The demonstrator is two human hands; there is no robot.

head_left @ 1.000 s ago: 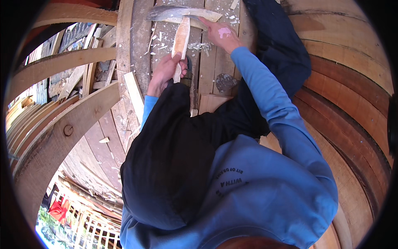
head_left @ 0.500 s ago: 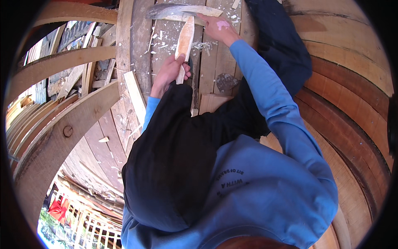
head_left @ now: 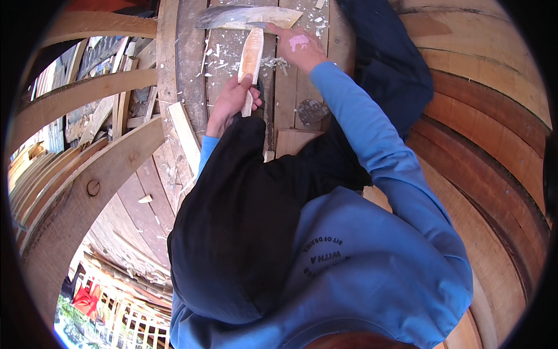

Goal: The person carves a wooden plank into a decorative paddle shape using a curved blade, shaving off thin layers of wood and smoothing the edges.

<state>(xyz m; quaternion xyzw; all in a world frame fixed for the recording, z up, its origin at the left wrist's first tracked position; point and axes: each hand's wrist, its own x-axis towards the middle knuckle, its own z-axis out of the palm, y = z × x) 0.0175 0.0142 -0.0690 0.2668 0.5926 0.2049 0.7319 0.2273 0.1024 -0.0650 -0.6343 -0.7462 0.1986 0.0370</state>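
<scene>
My left hand (head_left: 232, 100) is closed round the narrow lower end of a carved wooden piece (head_left: 251, 55), pale at its edges and orange-brown on its face. The piece points away from me, its broad end raised above the floor planks. My right hand (head_left: 301, 47) is closed, palm down, with its forefinger stretched left along a thin grey knife blade (head_left: 256, 24); the palm hides the handle. Just beyond the blade lies a broad curved piece (head_left: 232, 17), dark grey at the left and pale wood-coloured at the right. The wooden piece's tip almost meets the knife.
Pale shavings (head_left: 276, 63) litter the floor planks (head_left: 285, 93). A stone-like dark lump (head_left: 313, 112) lies below my right forearm. Left of my left arm is a loose pale board (head_left: 185, 131). Curved timber ribs (head_left: 87, 174) stand at the left; stacked curved planks (head_left: 482, 145) rise at the right.
The whole view has shifted slightly. My right hand has come a little nearer to me and left, toward the wooden piece's tip. My left hand keeps its hold.
</scene>
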